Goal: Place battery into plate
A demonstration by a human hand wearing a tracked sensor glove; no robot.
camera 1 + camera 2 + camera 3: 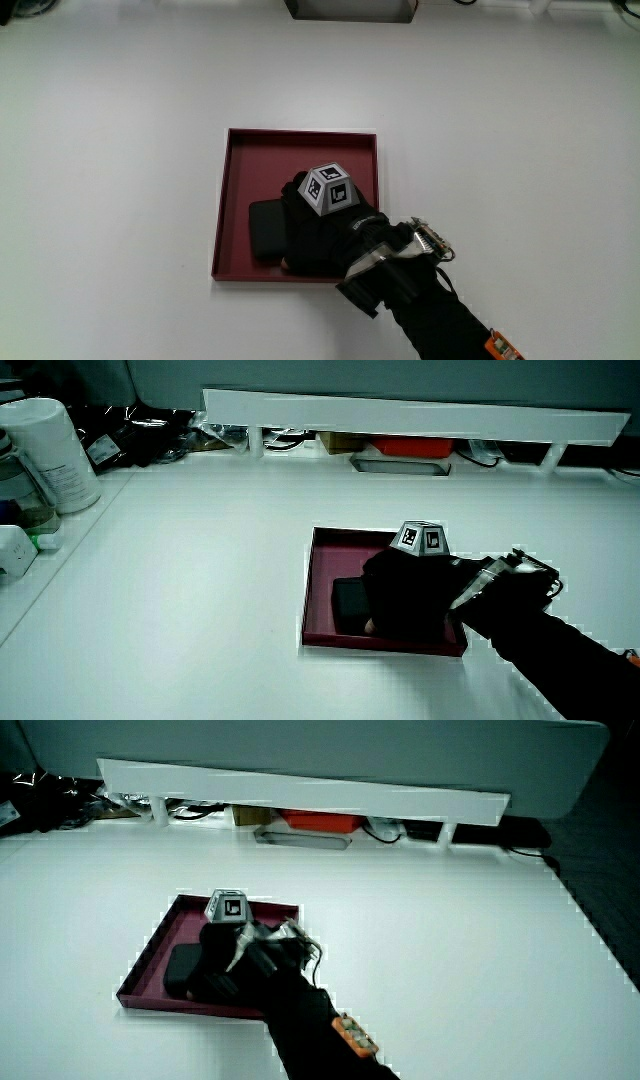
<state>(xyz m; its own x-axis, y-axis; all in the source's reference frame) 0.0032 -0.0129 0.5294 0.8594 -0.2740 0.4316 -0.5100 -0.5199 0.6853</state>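
Main view: hand (325, 225) is down inside the dark red square plate (240, 150), patterned cube (328, 189) on its back facing up. Black flat battery (265, 232) lies on the plate floor, in the part nearer the person, touching the hand's fingers. Fingers are curled down against the battery's edge, but can't tell whether they actually clamp it or just rest on it. Forearm (440, 315) runs off toward the person over the plate's near corner. Both side views agree: battery (350, 604) (185, 968) sits flat in the plate (318, 570) (165, 925), hand (410, 595) (225, 955) on it. White table (120, 180) under it all; a white jar (55, 455) stands at the table's edge in a side view
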